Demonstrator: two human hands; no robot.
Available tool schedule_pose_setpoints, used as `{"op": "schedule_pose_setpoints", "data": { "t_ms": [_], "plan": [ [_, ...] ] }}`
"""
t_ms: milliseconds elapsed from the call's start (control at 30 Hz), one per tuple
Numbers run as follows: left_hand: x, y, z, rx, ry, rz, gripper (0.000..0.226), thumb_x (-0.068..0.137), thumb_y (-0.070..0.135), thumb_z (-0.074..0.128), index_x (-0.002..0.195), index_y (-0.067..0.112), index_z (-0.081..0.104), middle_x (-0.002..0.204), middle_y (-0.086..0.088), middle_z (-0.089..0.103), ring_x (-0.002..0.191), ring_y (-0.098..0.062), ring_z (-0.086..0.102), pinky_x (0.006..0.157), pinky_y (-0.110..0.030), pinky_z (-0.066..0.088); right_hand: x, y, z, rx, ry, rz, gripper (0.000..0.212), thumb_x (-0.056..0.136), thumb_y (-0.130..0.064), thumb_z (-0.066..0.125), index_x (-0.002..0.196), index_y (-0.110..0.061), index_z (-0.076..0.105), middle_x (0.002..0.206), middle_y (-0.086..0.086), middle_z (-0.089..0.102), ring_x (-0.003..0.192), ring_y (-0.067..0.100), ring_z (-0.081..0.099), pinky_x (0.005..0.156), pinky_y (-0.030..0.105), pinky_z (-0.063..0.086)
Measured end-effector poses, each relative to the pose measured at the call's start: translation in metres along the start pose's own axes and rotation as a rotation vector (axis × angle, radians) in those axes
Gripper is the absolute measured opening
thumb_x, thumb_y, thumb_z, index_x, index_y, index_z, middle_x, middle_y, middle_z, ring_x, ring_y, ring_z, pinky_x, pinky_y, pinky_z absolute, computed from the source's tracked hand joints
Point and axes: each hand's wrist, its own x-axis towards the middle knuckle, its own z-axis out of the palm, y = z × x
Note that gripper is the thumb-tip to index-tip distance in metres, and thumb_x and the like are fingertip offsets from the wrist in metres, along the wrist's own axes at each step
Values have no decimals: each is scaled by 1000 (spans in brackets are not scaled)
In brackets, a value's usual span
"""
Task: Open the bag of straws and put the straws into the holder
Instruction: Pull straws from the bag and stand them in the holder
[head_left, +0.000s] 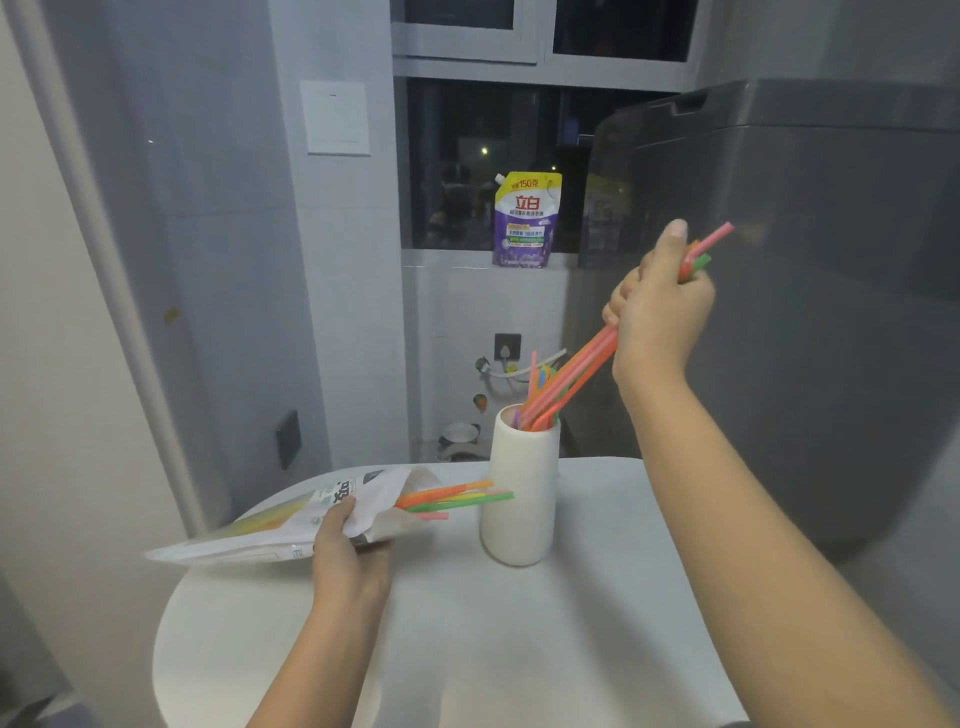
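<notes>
- Fingers of my left hand (347, 551), nearest to me, curl round the mouth end of the bag (291, 519); the thumb pinches the white film on top, and the bag lies slanted on the counter (467, 649), tail running left of that grip.
- Just past those fingers, to their right, I count four loose straws (454, 498) poking out of the bag's mouth: orange, green, and two pink. More show dimly through the film; I cannot count them.
- I judge the bag light, crinkly and slippery, so holding it close to the mouth, as now, looks right.
- Farther on stands one white holder (522, 488), upright, well below my right fingers.
- Fingers of my right hand (662, 306) are wrapped in a fist round a bundle of straws (569, 382), gripping it near the bent tops; the lower ends already sit inside the holder's rim. Roughly five or six, too overlapped to count surely.
- Straws should be very light, springy and smooth; I would grip them loosely mid-shaft, since squeezing could kink them.
- One tall, narrow holder may tip under a sideways push.
</notes>
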Motion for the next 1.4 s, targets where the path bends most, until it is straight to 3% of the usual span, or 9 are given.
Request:
{"op": "schedule_pose_setpoints", "data": {
  "t_ms": [333, 433, 500, 567, 700, 800, 967, 1133, 1400],
  "plan": [
    [-1, 0, 3, -10, 13, -20, 16, 92, 3, 46, 90, 14, 58, 65, 3, 72, 60, -10, 70, 69, -32, 50, -8, 57, 7, -503, -267, 84, 45, 96, -41, 39, 60, -16, 44, 49, -4, 47, 37, 2, 50, 45, 17, 41],
    [0, -1, 4, -22, 23, -19, 16, 91, 3, 47, 92, 15, 57, 64, 3, 72, 59, -10, 70, 71, -34, 50, -12, 71, 3, -746, -373, 2, 43, 96, -36, 40, 61, -21, 60, 66, -4, 57, 64, 11, 58, 60, 17, 46],
    [1, -1, 4, -16, 18, -10, 17, 91, 2, 46, 92, 16, 57, 65, 3, 72, 59, -10, 70, 71, -33, 51, -13, 82, 0, -991, -409, -60, 37, 95, -35, 41, 79, -17, 70, 94, 5, 61, 94, 23, 55, 88, 35, 42],
    [2, -1, 4, -13, 15, -7, 17, 91, 2, 46, 93, 15, 58, 67, 3, 73, 61, -11, 70, 74, -34, 51, -13, 90, -4, -1150, -446, -57, 32, 94, -37, 43, 103, -16, 66, 116, 10, 57, 114, 30, 45, 98, 43, 32],
    [5, -2, 4, -6, 8, -22, 19, 90, 3, 47, 102, 13, 58, 88, -3, 69, 71, -14, 69, 77, -34, 52, -18, 98, -10, -971, -463, -27, 46, 87, -40, 57, 126, -17, 48, 130, 6, 52, 123, 26, 41, 104, 46, 35],
    [6, -4, 5, -6, -1, -27, 20, 90, 2, 47, 102, 14, 58, 95, -4, 67, 75, -14, 68, 79, -34, 52, -23, 97, -13, -853, -422, -154, 47, 89, -33, 58, 132, -18, 45, 132, 3, 53, 122, 21, 46, 104, 43, 37],
    [5, -5, 6, 12, 13, -29, 18, 90, 2, 47, 98, 14, 59, 93, -3, 67, 75, -14, 68, 81, -36, 51, -29, 105, -17, -1103, -609, -333, 33, 98, -25, 39, 123, -17, 59, 128, 0, 60, 125, 21, 45, 104, 37, 25],
    [5, -2, 5, 11, 13, -32, 17, 90, 2, 47, 96, 14, 58, 93, -4, 65, 82, -17, 64, 82, -35, 51, -31, 96, -20, -1085, -602, -385, 39, 99, -29, 34, 131, -18, 52, 140, -1, 49, 138, 17, 30, 112, 36, 12],
    [-1, 0, 8, 75, -78, 15, 19, 92, 4, 44, 94, 12, 61, 77, 0, 74, 71, -13, 71, 75, -32, 52, -88, 78, -50, -762, -475, -479, 33, 85, -17, 42, 100, -10, 70, 100, 4, 67, 102, 24, 55, 94, 33, 37]
  ]
}}
